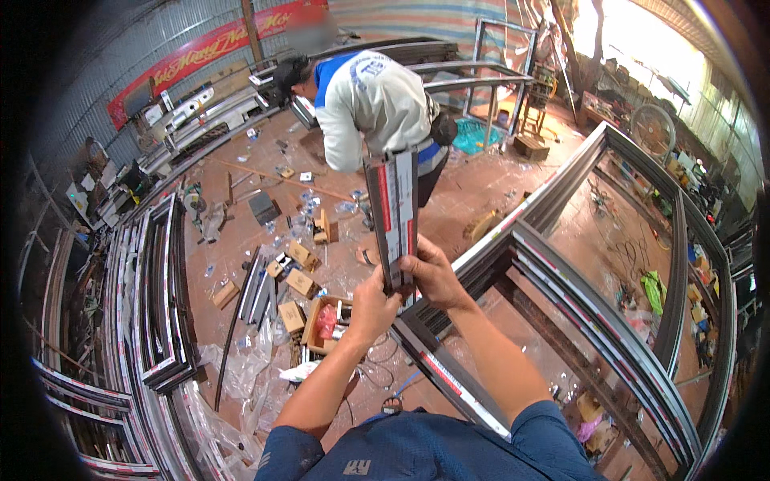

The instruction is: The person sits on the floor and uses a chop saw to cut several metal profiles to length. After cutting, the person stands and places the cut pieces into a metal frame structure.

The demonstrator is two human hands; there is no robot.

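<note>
Head cam, near to far. My blue sleeves come in from the lower edge. My left hand (370, 309) and right hand (431, 274) meet at mid-frame, both clamped on the lower end of a short metal bar (395, 215): left fingers wrapped round its bottom left side, right fingers closed over its bottom right side, hands touching each other. Bar stands nearly upright, grey w/ red and white film strips down its face, top end reaching up in front of the co-worker's waist.

Bar's foot is just above the near corner of a big grey metal frame (561, 297); can't tell if it touches. Frame's rails run off to the right and far side, w/ red-white tape along them.

On the floor (481, 188), left of my hands: an open cardboard box (321, 325) w/ something red inside, more small boxes (301, 282) scattered beyond it, clear plastic wrap (233, 385) near the lower left. Along the floor's left edge, a stack of frames (160, 297).

Far side: a person in a white and blue shirt (373, 104) bends over, back to me. Behind, metal rails (473, 76) and a red banner (200, 52) on the wall.
</note>
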